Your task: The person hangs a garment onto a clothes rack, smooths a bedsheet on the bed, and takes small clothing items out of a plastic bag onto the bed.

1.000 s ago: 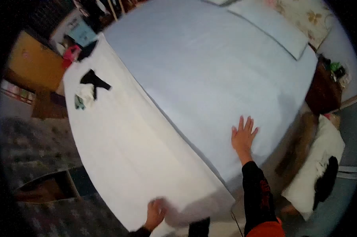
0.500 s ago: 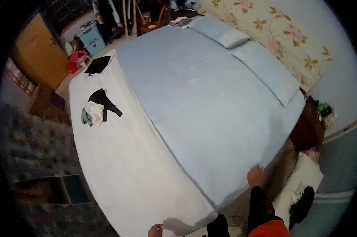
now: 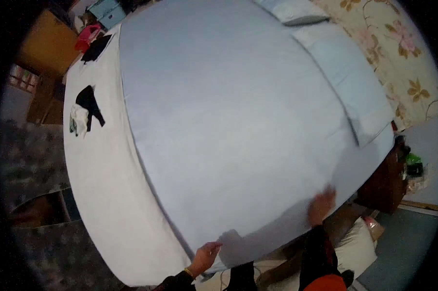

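In the head view, a pale blue sheet (image 3: 219,126) covers most of a bed, with a white strip (image 3: 112,194) showing along its left side. The left hand (image 3: 204,259) is at the sheet's near left corner, its fingers drawn narrow near the edge; whether they grip the cloth, I cannot tell. The right hand (image 3: 321,206), blurred, is over the sheet near its lower right edge, fingers extended and no object visible in it; whether the palm touches the cloth is unclear. A pale blue pillow (image 3: 342,77) lies near the floral headboard (image 3: 403,63), with another pillow (image 3: 296,10) beyond it. A black garment (image 3: 89,104) and a white cloth (image 3: 79,119) lie together on the white strip.
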The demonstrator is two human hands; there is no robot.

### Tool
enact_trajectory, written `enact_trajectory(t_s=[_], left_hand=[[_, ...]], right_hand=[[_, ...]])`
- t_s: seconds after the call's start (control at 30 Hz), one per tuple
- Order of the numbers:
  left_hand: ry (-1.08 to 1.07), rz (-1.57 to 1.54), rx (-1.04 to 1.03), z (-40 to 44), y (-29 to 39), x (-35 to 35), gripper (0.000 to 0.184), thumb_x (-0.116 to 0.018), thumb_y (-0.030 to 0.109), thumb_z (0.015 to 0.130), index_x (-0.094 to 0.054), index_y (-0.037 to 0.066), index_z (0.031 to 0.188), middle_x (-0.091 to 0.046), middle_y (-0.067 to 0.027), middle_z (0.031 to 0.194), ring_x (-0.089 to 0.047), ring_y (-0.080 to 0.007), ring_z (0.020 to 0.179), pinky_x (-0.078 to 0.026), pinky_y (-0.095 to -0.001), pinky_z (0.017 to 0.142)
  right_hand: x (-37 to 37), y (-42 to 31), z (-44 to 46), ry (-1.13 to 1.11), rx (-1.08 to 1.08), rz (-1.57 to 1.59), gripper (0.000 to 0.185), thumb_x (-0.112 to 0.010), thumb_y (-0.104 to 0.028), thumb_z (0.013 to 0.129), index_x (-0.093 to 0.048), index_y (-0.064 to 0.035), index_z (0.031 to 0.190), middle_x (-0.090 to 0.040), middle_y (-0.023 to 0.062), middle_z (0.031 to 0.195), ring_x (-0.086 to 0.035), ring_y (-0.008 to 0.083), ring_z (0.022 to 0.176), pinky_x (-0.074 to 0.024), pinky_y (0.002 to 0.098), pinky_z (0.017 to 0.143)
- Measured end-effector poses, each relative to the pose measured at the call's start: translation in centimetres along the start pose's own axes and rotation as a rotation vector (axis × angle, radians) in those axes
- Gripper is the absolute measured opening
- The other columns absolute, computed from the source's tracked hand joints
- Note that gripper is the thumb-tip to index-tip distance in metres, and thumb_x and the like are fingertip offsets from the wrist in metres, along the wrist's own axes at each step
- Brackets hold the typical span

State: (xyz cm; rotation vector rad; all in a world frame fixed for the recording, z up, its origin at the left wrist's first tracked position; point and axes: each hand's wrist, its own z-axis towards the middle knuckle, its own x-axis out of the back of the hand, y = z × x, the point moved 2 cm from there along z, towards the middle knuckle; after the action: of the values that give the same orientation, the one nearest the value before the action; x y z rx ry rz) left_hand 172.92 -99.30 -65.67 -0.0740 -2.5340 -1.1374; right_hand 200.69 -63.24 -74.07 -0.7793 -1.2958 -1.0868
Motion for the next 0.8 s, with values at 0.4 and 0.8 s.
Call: enact_trajectory(t_s=[0.4, 0.8], left_hand=[[-0.053, 0.151, 0.295, 3.3, 1.7, -6.6, 0.022, -0.053, 0.019, 0.091, -0.063, 0.005, 0.105, -0.065, -0.0155, 0.097, -0.065, -0.0286, 0.083, -0.051, -0.0376, 0.071], [-0.032, 0.068, 0.251, 2.0, 2.0, -5.5, 0.025, -0.054, 0.020, 0.092, -0.059, 0.002, 0.110, -0.064, -0.0156, 0.093, -0.062, -0.0222, 0.076, -0.050, -0.0351, 0.068]], right_hand=[[-5.0, -9.0, 32.1, 0.123, 0.504, 0.353, 0.046, -0.042, -0.032, 0.095, -0.041, -0.0086, 0.135, -0.036, 0.0181, 0.139, -0.031, 0.0315, 0.131, -0.0211, 0.0470, 0.109], [-10.8, 29.1, 9.4, 0.038, -0.018, -0.300, 0.037, -0.044, -0.020, 0.093, -0.050, -0.0015, 0.125, -0.046, 0.0188, 0.133, -0.040, 0.0331, 0.124, -0.0269, 0.0457, 0.106]])
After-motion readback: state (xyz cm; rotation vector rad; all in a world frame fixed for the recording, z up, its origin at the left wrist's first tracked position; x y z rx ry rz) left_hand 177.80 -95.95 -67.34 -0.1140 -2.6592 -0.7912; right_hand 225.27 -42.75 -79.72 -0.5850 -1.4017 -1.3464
